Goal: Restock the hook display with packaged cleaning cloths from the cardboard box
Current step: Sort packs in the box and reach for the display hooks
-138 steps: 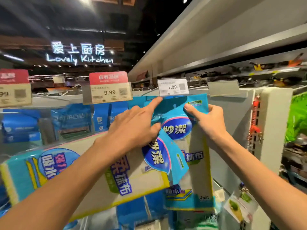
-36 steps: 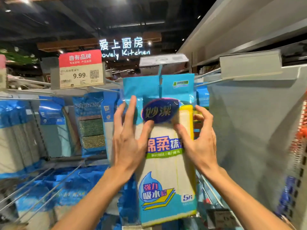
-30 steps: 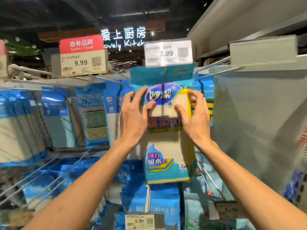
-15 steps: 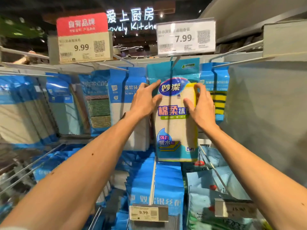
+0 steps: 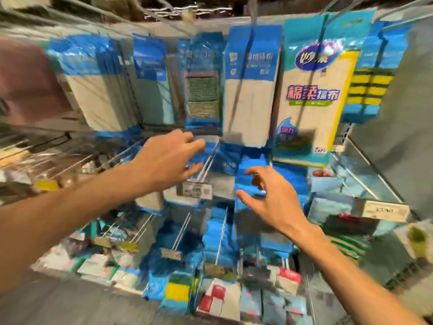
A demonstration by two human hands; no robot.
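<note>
Cloth pack labelled 棉柔抹布, brand perhaps 妙洁; left hand and right hand empty, loose-fingered.

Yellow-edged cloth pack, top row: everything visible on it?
The cloth pack is a flat glossy bag: teal header and base, dark blue oval logo, blue lettering over a green strip, pale cloths inside, yellow strip down its right edge. It hangs roughly upright on the top row, between a blue-headed pack and yellow-striped sponges. The left hand and right hand are below it, open, not touching it.

Bright, even light — heavy motion blur.
</note>
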